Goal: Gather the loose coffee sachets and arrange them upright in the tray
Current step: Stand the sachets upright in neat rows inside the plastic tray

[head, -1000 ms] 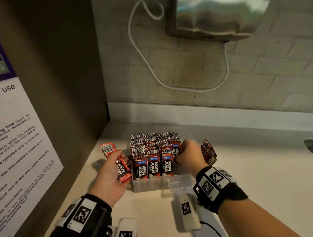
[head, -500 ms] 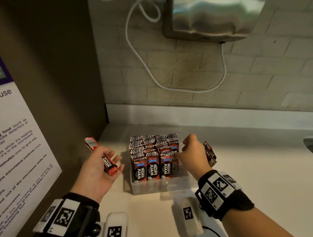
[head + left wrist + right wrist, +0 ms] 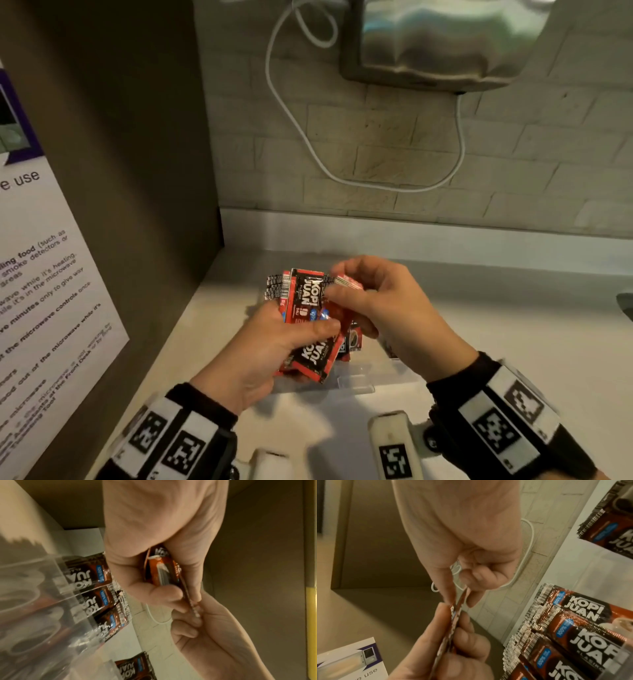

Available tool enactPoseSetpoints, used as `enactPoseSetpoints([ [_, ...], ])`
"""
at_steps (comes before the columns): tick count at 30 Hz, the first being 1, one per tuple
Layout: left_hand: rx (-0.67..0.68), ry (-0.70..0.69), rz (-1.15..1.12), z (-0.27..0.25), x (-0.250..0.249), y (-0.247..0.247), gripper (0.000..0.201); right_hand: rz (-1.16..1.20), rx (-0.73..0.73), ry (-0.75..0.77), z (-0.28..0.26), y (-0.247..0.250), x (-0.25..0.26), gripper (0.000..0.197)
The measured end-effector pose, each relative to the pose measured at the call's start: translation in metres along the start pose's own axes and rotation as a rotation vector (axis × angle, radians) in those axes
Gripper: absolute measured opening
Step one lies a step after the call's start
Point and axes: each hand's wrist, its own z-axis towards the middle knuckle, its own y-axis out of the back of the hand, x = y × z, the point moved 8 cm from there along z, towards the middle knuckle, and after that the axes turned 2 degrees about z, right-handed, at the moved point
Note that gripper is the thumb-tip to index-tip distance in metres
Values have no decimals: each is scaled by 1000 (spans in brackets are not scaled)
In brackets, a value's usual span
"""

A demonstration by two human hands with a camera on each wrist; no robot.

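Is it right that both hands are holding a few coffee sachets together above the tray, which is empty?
Not quite: the tray is not empty. The right wrist view shows rows of sachets standing in it. Both hands, left hand and right hand, do hold the loose sachets.

The sachets are red and black with white lettering and a blue patch. The tray is clear, the counter off-white, the wall pale brick-patterned.

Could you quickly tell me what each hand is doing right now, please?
Left hand: closed, gripping a small stack of coffee sachets.
Right hand: closed, pinching the top edge of the same sachets.
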Motion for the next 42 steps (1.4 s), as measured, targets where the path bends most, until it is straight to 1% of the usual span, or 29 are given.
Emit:
enactPoseSetpoints([
  [2, 0, 30, -21, 1, 5, -2, 47, -25, 43, 9, -3, 2, 0, 8],
  [5, -33, 154, -141, 2, 15, 4, 57, 76, 74, 54, -7, 12, 4, 15],
  [6, -22, 187, -201, 2, 16, 5, 55, 137, 85, 71, -8, 17, 4, 18],
  [7, -2, 198, -258, 1, 16, 5, 48, 184, 99, 93, -9, 20, 6, 19],
  [9, 13, 162, -345, 0, 11, 6, 22, 228, 124, 147, -12, 25, 7, 20],
  [10, 4, 129, -362, 0, 8, 7, 14, 219, 129, 172, -14, 26, 6, 22],
  [13, -94, 12, -339, 6, 4, 15, 27, 193, 96, 202, -19, 32, -4, 35],
  [15, -175, -42, -283, 8, 4, 20, 30, 266, 105, 177, -22, 32, -10, 21],
  [17, -228, -86, -245, 10, 4, 23, 32, 302, 98, 115, -24, 34, -18, 41],
  [18, -249, -108, -235, 10, 3, 24, 33, 269, 67, 93, -24, 36, -22, 42],
  [20, -283, -143, -208, 11, 2, 26, 34, 146, 3, 75, -23, 37, -22, 27],
  [22, -284, -157, -155, 13, 3, 22, 35, -135, -1, 70, -20, 31, -21, 25],
  [24, -263, -164, -107, 13, 2, 14, 35, -433, 30, 64, -16, 21, -19, 15],
  [25, -260, -168, -104, 13, 2, 12, 33, -499, 49, 47, -15, 18, -20, 10],
  [26, -270, -173, -117, 12, 0, 12, 27, -506, 58, 22, -14, 18, -20, 8],
  [27, -282, -177, -157, 10, -2, 14, 18, -472, 34, -5, -12, 22, -20, 9],
  [28, -303, -165, -209, 9, -4, 18, 13, -426, -32, -23, -10, 31, -20, 12],
  [30, -362, -123, -331, 8, -2, 33, 26, -348, -233, -29, -7, 55, -16, 15],
  [31, -404, -114, -393, 7, -1, 42, 29, -344, -315, -34, -5, 66, -16, 18],
  [32, -450, -108, -444, 5, 0, 51, 30, -379, -365, -50, -3, 73, -19, 21],
  [33, -491, -108, -469, 3, 2, 60, 29, -444, -382, -81, 0, 74, -22, 22],
  [34, -528, -107, -477, 2, 4, 67, 29, -548, -363, -120, 5, 72, -29, 21],
  [36, -575, -110, -470, -2, 5, 77, 26, -790, -266, -183, 14, 61, -43, 14],
  [38, -593, -108, -464, -4, 6, 82, 23, -984, -161, -219, 21, 49, -55, 15],
  [40, -596, -107, -456, -5, 6, 84, 22, -1059, -89, -220, 25, 41, -64, 19],
  [42, -586, -108, -444, -6, 7, 85, 22, -1073, -72, -205, 28, 38, -69, 19],
])
